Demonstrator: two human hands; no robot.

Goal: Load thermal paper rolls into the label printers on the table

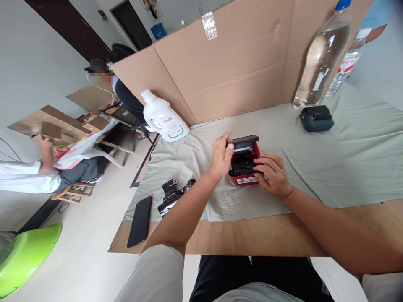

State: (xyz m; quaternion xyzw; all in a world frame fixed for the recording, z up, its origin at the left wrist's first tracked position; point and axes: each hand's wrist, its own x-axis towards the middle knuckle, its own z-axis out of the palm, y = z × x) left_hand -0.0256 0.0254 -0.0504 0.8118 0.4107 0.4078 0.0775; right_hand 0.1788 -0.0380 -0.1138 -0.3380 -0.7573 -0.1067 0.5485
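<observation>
A small red and black portable printer [245, 180] sits on the cloth in front of me, its black lid [247, 141] raised. My left hand [221, 156] grips the lid's left end, thumb on top and fingers behind. At the printer's right side, my right hand [273, 174] is closed on its wall, with fingertips reaching over the open compartment. Dark parts lie inside that compartment, too small to make out. To the left of my left forearm are black glossy rolls [170, 195], partly hidden by the arm.
A phone [140, 221] lies at the table's left corner. A white detergent bottle [165, 117] leans by the cardboard screen [233, 63]. Back right stand a large water bottle [325, 58], a smaller bottle [344, 69] and a black case [316, 118]. Other people sit at left.
</observation>
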